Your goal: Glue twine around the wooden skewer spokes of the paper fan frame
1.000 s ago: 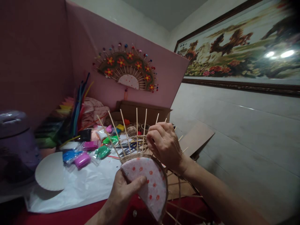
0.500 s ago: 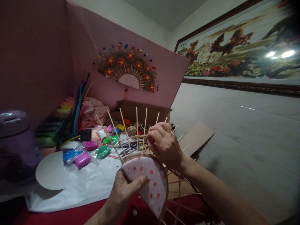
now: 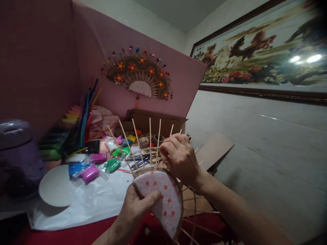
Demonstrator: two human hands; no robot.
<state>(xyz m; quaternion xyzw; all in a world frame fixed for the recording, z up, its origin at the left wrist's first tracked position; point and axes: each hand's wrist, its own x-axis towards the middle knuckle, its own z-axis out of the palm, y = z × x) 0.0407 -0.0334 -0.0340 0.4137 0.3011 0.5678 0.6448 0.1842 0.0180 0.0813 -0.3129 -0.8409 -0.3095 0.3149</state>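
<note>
Left hand (image 3: 135, 211) clamps the flowered half-disc (image 3: 163, 194) at its 7 o'clock edge. Right hand (image 3: 180, 158) pinches what looks like twine (image 3: 146, 170) among the sticks (image 3: 150, 136) at 1 o'clock. A hard tug could snap a stick.

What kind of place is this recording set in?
Probably a home craft corner: clay packets and pipe cleaners crowd the table, a finished stick fan hangs on a pink board, and the left hand grips a half-made fan.
</note>
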